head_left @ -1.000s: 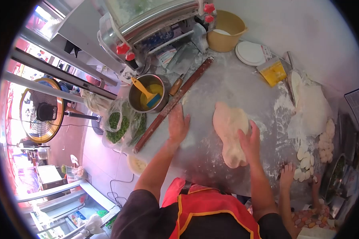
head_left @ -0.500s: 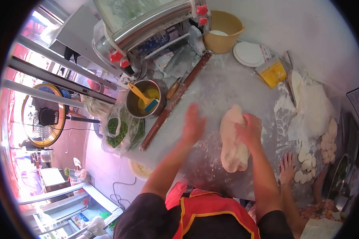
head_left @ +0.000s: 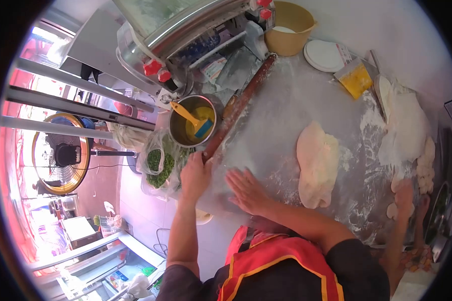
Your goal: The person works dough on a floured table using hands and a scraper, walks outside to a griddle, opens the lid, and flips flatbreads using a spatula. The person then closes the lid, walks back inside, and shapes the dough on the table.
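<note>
My left hand (head_left: 195,174) is wrapped round the near end of a long reddish-brown rolling pin (head_left: 241,103), which lies slanted on the floury metal table (head_left: 276,115). My right hand (head_left: 247,191) is off the dough, palm down, its fingers stretched out toward the pin's near end; whether it touches the table I cannot tell. To its right lies a large, thick lump of dough (head_left: 317,165), and neither hand is on it. Beside the pin stands a metal pot (head_left: 178,131) of yellow liquid with a yellow-handled brush (head_left: 188,116) in it.
A dough-rolling machine (head_left: 186,30) and a tan tub (head_left: 289,42) stand at the back. A yellow scraper (head_left: 355,80) lies at the right. A co-worker's hand (head_left: 404,196) is among small dough pieces (head_left: 425,165). Left of the pot is a bag of chopped greens (head_left: 159,168).
My left hand has moved left and taken hold of the rolling pin's end. The right hand has let go of the dough and swung left. The co-worker's hand has moved to the dough pieces.
</note>
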Available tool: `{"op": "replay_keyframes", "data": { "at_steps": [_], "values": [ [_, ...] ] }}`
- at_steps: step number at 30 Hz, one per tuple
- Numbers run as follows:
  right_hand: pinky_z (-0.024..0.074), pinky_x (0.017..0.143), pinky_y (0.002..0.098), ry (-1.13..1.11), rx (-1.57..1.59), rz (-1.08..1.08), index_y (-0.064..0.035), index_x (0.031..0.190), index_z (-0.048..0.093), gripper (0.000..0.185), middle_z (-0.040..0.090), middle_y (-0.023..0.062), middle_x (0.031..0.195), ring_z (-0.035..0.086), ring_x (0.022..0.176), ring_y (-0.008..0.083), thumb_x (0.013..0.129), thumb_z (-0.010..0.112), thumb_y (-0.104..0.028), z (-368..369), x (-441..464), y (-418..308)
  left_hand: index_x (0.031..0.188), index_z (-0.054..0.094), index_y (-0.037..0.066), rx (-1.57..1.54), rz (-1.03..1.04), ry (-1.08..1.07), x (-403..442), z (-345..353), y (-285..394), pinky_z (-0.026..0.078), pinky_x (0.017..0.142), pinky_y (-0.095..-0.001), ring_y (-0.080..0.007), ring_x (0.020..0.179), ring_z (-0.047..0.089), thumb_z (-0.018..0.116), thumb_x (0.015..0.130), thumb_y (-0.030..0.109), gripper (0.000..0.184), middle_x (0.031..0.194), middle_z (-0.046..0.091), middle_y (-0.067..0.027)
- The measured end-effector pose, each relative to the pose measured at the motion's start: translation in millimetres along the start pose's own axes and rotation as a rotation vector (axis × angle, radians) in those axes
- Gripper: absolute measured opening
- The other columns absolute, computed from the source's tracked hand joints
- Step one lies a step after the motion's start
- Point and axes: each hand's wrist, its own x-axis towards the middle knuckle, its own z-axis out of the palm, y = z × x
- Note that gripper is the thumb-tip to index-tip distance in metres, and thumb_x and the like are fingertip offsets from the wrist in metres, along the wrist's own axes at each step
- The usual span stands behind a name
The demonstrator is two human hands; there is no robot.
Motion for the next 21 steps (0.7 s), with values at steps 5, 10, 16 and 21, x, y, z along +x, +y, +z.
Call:
{"op": "replay_keyframes", "data": {
  "at_steps": [5,10,16,21],
  "values": [
    [0.0041,0.116,0.0524,0.062,-0.282,0.251,0.0002,0.146,0.028,0.069,0.023,0.0142,0.155,0.016,0.145,0.0258,0.096,0.035,-0.047,22.9,87.1,48.8,0.108,0.056,-0.003,-0.071,0.033,-0.061,8.5,-34.8,15.6,0.046,0.081,-0.0463,-0.0412,0.097,0.058,0.060,0.088,0.023,0.033,0.102,0.061,-0.0234],
    [-0.0024,0.116,0.0528,0.050,-0.309,0.528,0.0007,0.148,0.021,0.070,0.018,0.0143,0.156,0.007,0.147,0.0249,0.097,0.033,-0.046,-19.5,126.3,123.5,0.108,0.056,-0.003,-0.107,0.006,-0.051,8.1,-25.5,10.6,0.045,0.081,-0.0462,-0.0415,0.098,0.058,0.060,0.089,0.024,0.034,0.102,0.061,-0.0240],
    [0.0007,0.116,0.0528,0.259,-0.323,0.969,0.0047,0.147,0.018,0.076,0.015,0.0223,0.155,0.005,0.146,0.0302,0.095,0.042,-0.045,-62.0,92.2,182.3,0.109,0.053,0.002,-0.067,0.009,-0.072,8.9,-17.9,1.5,0.047,0.077,-0.0500,-0.0417,0.094,0.059,0.057,0.090,0.028,0.033,0.103,0.061,-0.0201],
    [0.0018,0.116,0.0520,0.198,-0.404,0.773,0.0021,0.148,0.019,0.076,0.016,0.0171,0.156,0.007,0.146,0.0299,0.095,0.041,-0.048,-70.2,95.8,207.6,0.110,0.052,0.002,-0.121,0.014,-0.057,-1.8,2.1,-0.4,0.047,0.077,-0.0501,-0.0414,0.094,0.059,0.059,0.089,0.029,0.035,0.104,0.060,-0.0196]
  ]
}}
